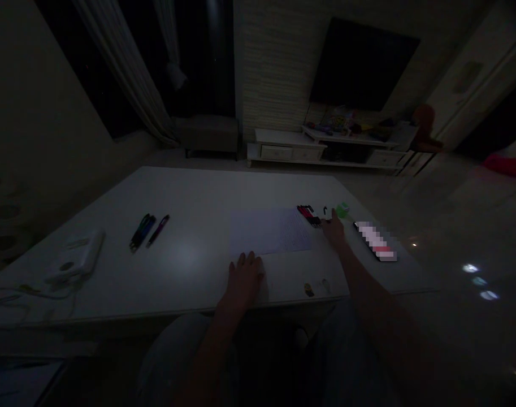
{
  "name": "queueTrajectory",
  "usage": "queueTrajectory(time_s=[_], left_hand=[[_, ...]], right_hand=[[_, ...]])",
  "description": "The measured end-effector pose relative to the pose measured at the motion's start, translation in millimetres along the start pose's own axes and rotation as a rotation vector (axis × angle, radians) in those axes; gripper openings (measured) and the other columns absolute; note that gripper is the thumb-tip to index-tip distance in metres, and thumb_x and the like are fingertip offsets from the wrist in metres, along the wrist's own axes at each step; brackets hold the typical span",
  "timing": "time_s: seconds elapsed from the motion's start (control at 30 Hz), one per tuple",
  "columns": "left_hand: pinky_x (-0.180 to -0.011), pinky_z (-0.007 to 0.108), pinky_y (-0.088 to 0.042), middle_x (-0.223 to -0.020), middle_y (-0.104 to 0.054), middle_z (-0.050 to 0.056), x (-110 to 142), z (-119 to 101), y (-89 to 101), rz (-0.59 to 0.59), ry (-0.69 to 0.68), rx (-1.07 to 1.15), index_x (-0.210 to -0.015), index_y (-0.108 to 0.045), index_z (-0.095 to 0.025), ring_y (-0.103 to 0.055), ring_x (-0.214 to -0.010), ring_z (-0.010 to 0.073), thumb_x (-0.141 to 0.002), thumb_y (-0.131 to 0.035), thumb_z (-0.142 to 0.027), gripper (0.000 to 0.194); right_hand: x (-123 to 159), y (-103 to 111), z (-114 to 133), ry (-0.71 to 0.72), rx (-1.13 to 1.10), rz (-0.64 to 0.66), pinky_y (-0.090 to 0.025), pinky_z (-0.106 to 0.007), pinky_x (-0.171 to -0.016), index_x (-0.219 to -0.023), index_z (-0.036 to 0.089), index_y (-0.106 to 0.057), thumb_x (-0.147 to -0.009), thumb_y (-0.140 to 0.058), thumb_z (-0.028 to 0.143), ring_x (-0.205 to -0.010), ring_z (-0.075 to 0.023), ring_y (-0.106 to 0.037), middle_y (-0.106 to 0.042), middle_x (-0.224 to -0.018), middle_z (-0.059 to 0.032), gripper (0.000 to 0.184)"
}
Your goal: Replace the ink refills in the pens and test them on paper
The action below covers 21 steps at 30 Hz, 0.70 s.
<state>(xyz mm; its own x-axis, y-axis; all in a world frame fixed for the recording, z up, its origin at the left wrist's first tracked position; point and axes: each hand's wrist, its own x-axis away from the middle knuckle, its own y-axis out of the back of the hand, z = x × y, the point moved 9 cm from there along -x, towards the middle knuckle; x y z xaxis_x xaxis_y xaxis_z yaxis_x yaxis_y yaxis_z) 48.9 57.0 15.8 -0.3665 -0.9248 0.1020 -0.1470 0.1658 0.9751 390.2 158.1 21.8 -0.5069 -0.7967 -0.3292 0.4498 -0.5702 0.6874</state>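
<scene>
White piece (326, 213): in the head view, this small item with a black mark lay toward the far right of the table (198, 189), between the dark-and-red pens and the green item, right at the fingertips of the right hand.
Right hand (334, 230): reached across to the white piece, forefinger stretched forward and thumb to its left; the two looked spread, but the dim light did not show whether they were clamped on it. The work in hand looked like handling that piece.
Red pens (309, 216): lay bunched just beside the thumb, so a grip on the piece would have called for a narrow pinch, clear of their ends.
Green item (342, 210): sat close on the forefinger's other side, easy to nudge.
Left hand (244, 277): rested on the table, fingers slightly apart, with no item visible in its grasp.
Paper (270, 232): lay flat, writing on its right part, its near edge at the left fingertips; contact could not be told.
Phone (375, 241): lay tilted to the right of the right hand, apart from it.
Left pens (142, 232): lay in a bunch well apart from both hands, a purple pen (158, 230) beside them.
</scene>
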Motion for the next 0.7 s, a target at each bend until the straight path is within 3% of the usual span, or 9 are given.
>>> queueTrajectory(time_s=[0.13,0.37,0.47,0.57,0.7], left_hand=[[-0.097,0.055,-0.030,-0.141,-0.034,0.010,-2,2,-1.9,0.009,0.009,0.001,-0.125,-0.043,-0.021,-0.028,-0.129,0.0324,-0.084,-0.046,-0.025,0.041],[-0.098,0.054,-0.031,-0.141,-0.035,0.007,1,-1,2.1,0.014,0.010,0.034,-0.126,-0.043,-0.023,-0.030,-0.128,0.0303,-0.085,-0.046,-0.024,0.042],[-0.100,0.048,-0.032,-0.138,-0.040,0.007,0,5,14.5,-0.040,0.016,0.119,-0.126,-0.044,-0.023,-0.035,-0.126,0.0258,-0.086,-0.045,-0.027,0.040],[-0.099,0.034,-0.034,-0.126,-0.053,0.007,-2,35,47.5,-0.258,0.062,0.219,-0.120,-0.051,-0.018,-0.046,-0.116,0.0187,-0.088,-0.042,-0.028,0.034],[-0.085,0.029,-0.043,-0.099,-0.065,0.006,7,119,90.9,-0.569,0.291,0.292,-0.102,-0.062,-0.016,-0.059,-0.090,0.0171,-0.085,-0.045,-0.026,0.026]], right_hand=[[-9,-8,-12,0.024,-0.024,-0.002,-0.042,-0.033,-0.080,-0.127,0.004,-0.045,-0.073,-0.045,0.030,-0.090,-0.0248,-0.059,-0.064,-0.102,-0.0181,0.059],[-8,-17,-22,0.059,-0.015,0.022,-0.043,-0.033,-0.082,-0.113,0.010,-0.060,-0.075,-0.041,0.023,-0.090,-0.0224,-0.060,-0.066,-0.101,-0.0146,0.045],[-7,-17,-22,0.070,-0.023,0.030,-0.043,-0.032,-0.081,-0.114,0.011,-0.060,-0.075,-0.041,0.022,-0.091,-0.0222,-0.060,-0.067,-0.101,-0.0135,0.044],[-7,-18,-22,0.077,-0.036,0.037,-0.043,-0.034,-0.081,-0.111,0.011,-0.062,-0.075,-0.042,0.023,-0.092,-0.0235,-0.059,-0.066,-0.101,-0.0149,0.042],[-8,-18,-24,0.068,-0.043,0.012,-0.043,-0.036,-0.079,-0.108,0.012,-0.063,-0.073,-0.044,0.025,-0.085,-0.0233,-0.059,-0.066,-0.095,-0.0139,0.042]])
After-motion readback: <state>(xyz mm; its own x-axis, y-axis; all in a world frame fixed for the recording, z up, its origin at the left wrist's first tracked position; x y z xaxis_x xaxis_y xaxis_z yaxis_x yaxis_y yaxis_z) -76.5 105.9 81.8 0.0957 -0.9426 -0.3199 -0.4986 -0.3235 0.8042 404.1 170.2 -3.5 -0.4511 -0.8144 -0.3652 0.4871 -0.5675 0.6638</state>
